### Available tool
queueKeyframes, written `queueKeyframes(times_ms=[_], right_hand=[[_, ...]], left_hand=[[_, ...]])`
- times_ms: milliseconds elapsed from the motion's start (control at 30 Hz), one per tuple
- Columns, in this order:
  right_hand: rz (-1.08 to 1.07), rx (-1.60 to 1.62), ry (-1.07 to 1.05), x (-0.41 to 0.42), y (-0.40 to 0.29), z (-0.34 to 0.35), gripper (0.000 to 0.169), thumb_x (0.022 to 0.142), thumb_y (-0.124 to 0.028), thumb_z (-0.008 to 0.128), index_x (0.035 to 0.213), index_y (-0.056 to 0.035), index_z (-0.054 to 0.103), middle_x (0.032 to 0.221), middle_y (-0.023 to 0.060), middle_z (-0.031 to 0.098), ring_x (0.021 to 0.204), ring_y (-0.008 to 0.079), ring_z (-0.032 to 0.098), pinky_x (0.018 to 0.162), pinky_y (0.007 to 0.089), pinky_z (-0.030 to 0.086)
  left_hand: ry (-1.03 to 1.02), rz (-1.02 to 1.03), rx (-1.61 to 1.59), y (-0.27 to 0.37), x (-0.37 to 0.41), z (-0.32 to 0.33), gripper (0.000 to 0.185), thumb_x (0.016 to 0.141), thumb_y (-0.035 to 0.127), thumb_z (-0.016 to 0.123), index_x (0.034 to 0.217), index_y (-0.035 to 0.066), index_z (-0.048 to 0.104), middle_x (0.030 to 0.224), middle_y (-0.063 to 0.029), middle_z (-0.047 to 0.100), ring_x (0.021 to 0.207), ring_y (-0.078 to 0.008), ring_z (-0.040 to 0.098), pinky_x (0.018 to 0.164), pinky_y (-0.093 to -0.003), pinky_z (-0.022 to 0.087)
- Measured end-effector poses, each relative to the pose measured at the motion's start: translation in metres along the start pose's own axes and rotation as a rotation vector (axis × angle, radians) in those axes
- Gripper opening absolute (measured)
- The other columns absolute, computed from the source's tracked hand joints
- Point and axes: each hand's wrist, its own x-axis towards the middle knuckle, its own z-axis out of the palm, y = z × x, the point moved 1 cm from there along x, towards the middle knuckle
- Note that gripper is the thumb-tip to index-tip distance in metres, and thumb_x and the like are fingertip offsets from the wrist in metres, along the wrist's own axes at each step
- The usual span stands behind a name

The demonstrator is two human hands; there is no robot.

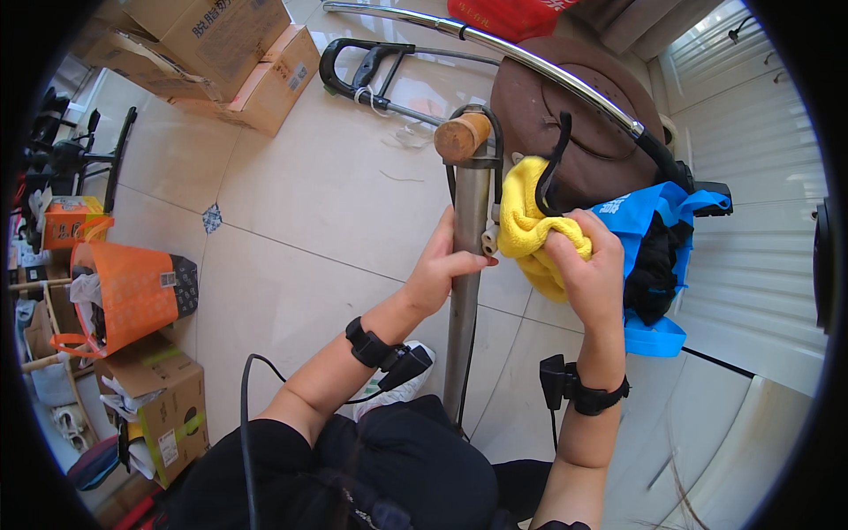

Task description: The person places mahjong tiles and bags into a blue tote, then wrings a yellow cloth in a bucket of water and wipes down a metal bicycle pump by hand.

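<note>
A floor pump with a metal barrel [466, 331] stands upright before me, topped by a round-ended wooden handle [458, 140]. My left hand [437, 268] is wrapped around the barrel, its thumb lying across the front. Near that thumb sits a small pale hose connector [489, 240] with two holes. A black hose [498, 142] loops up around the handle. My right hand [589, 265] grips a bunched yellow cloth [530, 205] just right of the barrel. A black strap or loop [553, 165] rises from the cloth.
Behind the pump are a brown round cushioned item [570, 119], a chrome bar [543, 59] and a black-handled frame [358, 69]. A blue bag [636, 218] with dark contents stands right. Cardboard boxes [265, 86] and an orange bag [132, 291] line the left.
</note>
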Motion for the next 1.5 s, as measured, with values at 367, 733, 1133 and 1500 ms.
queueKeyframes(times_ms=[367, 733, 1133, 1500], right_hand=[[-0.426, -0.064, 0.221, 0.030, -0.035, 0.037, 0.033, 0.079, -0.015, 0.062, 0.112, -0.0136, 0.061, 0.112, 0.0166, 0.060, 0.089, 0.0351, 0.063, 0.076, 0.0385, 0.051], [-0.362, -0.232, -0.116, -0.052, 0.013, 0.045, 0.017, 0.062, -0.008, 0.065, 0.078, -0.0111, 0.060, 0.106, 0.0080, 0.062, 0.099, 0.0305, 0.059, 0.079, 0.0375, 0.050], [-0.184, -0.089, 0.133, -0.076, 0.024, 0.098, 0.067, 0.062, -0.019, 0.071, 0.126, -0.0267, 0.049, 0.142, 0.0272, 0.032, 0.125, 0.0428, 0.041, 0.096, 0.0582, 0.031], [0.191, -0.397, 0.237, -0.227, 0.117, 0.097, 0.077, 0.062, -0.015, 0.077, 0.132, -0.0200, 0.047, 0.131, 0.0097, 0.049, 0.112, 0.0280, 0.052, 0.093, 0.0403, 0.040]], left_hand=[[0.085, 0.044, 0.037, -0.009, 0.014, 0.021, 0.045, 0.100, 0.033, 0.035, 0.136, 0.005, 0.035, 0.132, -0.0075, 0.044, 0.116, -0.0182, 0.048, 0.099, -0.0331, 0.039], [0.113, 0.041, -0.246, -0.019, 0.014, -0.020, 0.038, 0.098, 0.030, 0.041, 0.127, 0.006, 0.046, 0.121, -0.0115, 0.056, 0.109, -0.0238, 0.057, 0.096, -0.0376, 0.046], [0.049, -0.068, -0.112, -0.005, 0.032, -0.031, 0.055, 0.094, 0.045, 0.046, 0.128, 0.002, 0.047, 0.121, -0.0114, 0.057, 0.114, -0.0270, 0.054, 0.103, -0.0432, 0.037], [-0.020, 0.178, -0.374, 0.034, 0.047, -0.040, 0.044, 0.071, 0.030, 0.077, 0.101, 0.002, 0.060, 0.100, -0.0100, 0.061, 0.101, -0.0260, 0.055, 0.108, -0.0544, 0.031]])
